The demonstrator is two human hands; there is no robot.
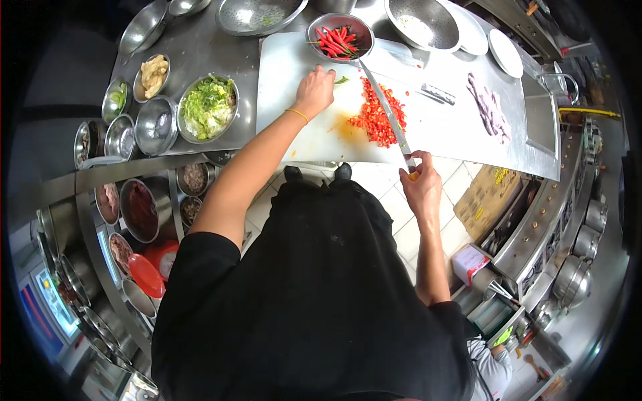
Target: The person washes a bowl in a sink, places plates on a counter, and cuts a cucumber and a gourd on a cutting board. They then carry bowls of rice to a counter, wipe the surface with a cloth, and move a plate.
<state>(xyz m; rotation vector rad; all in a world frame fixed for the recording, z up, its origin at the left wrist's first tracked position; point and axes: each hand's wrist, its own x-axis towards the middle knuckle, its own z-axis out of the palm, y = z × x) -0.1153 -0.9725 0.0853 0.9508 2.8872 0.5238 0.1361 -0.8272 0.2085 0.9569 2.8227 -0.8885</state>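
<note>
My right hand point(422, 184) grips the handle of a long knife point(386, 107). Its blade slants away over a heap of chopped red chilies point(378, 120) on the white cutting board point(284, 77). Fingers curled, my left hand point(316, 90) is over the board, left of the heap; what it holds, if anything, is hidden. Right beside its fingertips lie some green stems point(342, 81). Beyond the hand, at the board's far edge, a metal bowl point(364, 33) contains whole red chilies point(334, 41).
Left of the board stand a bowl of chopped greens point(209, 110) and several smaller metal bowls point(157, 125). Two colanders point(231, 13) are at the back. A second knife point(438, 93) and pale purplish strips point(488, 107) lie right, before a sink point(540, 120). Another person point(491, 367) is behind, lower right.
</note>
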